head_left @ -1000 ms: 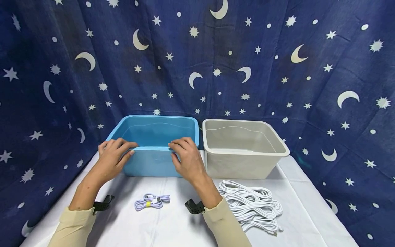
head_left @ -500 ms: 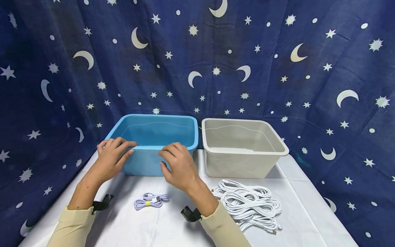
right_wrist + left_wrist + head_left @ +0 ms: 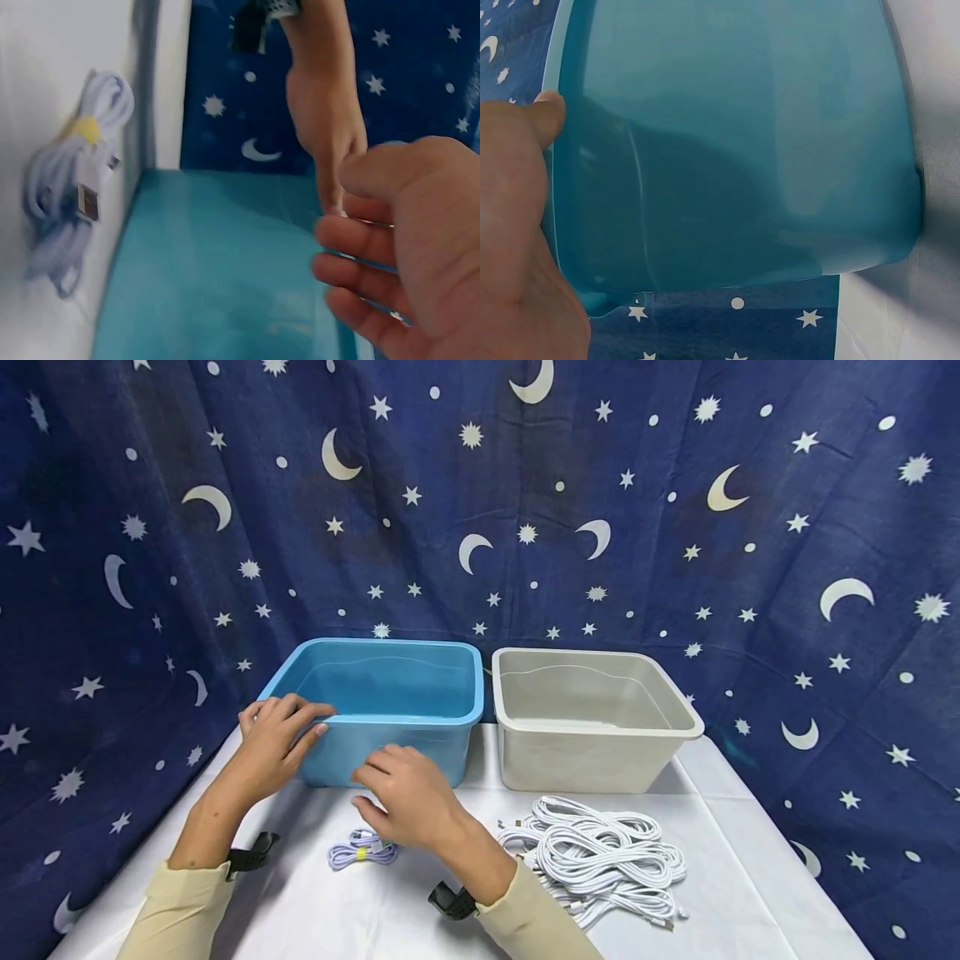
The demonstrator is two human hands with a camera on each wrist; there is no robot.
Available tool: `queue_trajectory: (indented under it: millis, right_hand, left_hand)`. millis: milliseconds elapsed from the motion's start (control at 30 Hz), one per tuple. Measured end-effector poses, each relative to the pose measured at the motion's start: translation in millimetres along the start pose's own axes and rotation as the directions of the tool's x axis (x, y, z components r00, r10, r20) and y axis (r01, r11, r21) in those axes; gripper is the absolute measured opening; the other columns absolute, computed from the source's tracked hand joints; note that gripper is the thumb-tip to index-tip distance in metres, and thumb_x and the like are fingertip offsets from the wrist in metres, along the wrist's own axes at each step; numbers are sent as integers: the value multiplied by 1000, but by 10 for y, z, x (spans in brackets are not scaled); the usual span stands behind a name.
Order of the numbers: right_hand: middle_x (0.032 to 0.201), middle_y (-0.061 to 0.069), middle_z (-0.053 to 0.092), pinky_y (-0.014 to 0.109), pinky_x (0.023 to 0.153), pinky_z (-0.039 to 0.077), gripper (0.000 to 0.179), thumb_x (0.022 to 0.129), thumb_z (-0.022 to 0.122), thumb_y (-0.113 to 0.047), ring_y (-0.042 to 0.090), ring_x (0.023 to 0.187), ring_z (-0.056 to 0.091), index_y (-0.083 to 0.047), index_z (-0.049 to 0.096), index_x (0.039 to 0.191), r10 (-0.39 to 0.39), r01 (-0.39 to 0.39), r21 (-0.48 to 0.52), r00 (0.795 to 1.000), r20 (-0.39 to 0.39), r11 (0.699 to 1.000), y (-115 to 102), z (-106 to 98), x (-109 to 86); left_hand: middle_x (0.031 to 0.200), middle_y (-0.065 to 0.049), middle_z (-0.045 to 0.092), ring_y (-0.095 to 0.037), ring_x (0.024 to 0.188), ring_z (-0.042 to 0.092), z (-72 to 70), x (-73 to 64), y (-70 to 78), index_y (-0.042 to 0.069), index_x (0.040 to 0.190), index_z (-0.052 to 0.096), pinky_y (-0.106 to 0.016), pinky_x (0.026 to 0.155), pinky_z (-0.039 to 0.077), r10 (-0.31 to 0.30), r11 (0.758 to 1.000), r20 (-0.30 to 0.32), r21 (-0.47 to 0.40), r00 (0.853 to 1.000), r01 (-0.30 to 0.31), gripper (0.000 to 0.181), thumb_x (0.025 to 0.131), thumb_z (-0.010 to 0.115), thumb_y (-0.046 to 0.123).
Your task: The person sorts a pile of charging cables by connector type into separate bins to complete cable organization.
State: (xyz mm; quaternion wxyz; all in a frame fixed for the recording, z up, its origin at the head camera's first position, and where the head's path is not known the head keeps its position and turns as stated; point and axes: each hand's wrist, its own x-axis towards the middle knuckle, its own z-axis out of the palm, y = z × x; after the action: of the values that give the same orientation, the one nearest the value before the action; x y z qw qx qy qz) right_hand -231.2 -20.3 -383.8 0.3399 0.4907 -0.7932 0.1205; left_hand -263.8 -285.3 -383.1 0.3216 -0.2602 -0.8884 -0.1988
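On the white tablecloth (image 3: 300,902), just in front of the blue rectangular plastic bin (image 3: 450,748), lies a coiled lilac cable bundle (image 3: 344,857) with a yellow tie (image 3: 362,854) round it; we take this bundle and the bin to be the things in hand. What has just changed is the right hand (image 3: 408,793): it has come off the bin's near rim and dropped toward us, and from the head view it now covers part of the bundle. The right wrist view shows its thumb and fingers apart, loosely bent around nothing, not touching the bundle. The left hand (image 3: 273,743) stays put, its fingers hooked over the near rim at the left corner and its thumb against the outside wall. We judge that the bin is steadied by one hand alone, leaving the right free. Beside it stands a beige plastic bin (image 3: 577,764), with a heap of white cables (image 3: 603,860) before it.
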Motion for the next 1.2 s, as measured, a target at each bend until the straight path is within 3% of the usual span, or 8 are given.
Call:
queue_trajectory:
  millis: [67,167,333,500,800,1000,1200]
  right_hand:
    - [101,-9,69,27,79,53,19,95,80,-34,10,91,64,-21,76,109,-10,10,-8,995,96,1000,-43,56,-16]
    - [104,-11,69,23,82,53,27,95,80,-43,7,94,64,-23,77,113,-29,34,-16,971,235,999,-97,142,-40]
    - [104,-14,70,17,79,50,32,92,84,-44,1,90,63,-24,78,116,-65,42,63,896,438,997,-127,262,-75]
    - [95,-14,69,13,70,45,30,89,87,-42,-4,79,56,-24,79,111,-79,8,130,833,548,991,-121,348,-129]
    - [86,-14,65,13,64,38,23,87,89,-40,-4,71,46,-24,77,97,-79,-16,159,813,577,987,-134,442,-179]
    - [88,-17,65,14,67,41,25,85,91,-37,-3,76,49,-26,80,104,-76,-4,135,810,582,991,-168,442,-174]
    - [92,-17,64,14,71,44,27,82,91,-24,-1,81,53,-26,80,107,-64,1,108,808,586,994,-170,437,-163]
  left_hand:
    - [104,-3,59,-30,94,47,9,-4,-3,19,125,71,-72,99,20,0,1000,-9,1,1000,0,21,106,66,15]
    - [103,-3,59,-29,93,47,19,-10,-6,20,124,72,-72,98,21,2,1000,-18,-3,1000,-2,20,105,67,15]
    - [102,-2,58,-28,94,47,21,-17,-5,21,124,72,-71,98,21,2,1000,-17,-11,1000,-2,20,105,67,15]
    - [102,-1,59,-27,94,47,31,-15,-2,21,123,72,-70,99,21,0,1000,-13,-20,1000,0,20,105,67,15]
    - [103,-2,59,-26,95,47,17,-15,19,20,124,73,-69,101,21,-7,1000,-8,-29,1000,7,21,104,68,13]
    - [102,-2,59,-26,95,47,12,-10,23,19,124,73,-70,102,20,-13,1000,-8,-29,1000,13,21,104,68,13]
    - [102,-2,59,-27,94,47,-3,4,0,18,124,72,-70,100,20,-4,1000,-13,-27,1000,3,21,105,67,14]
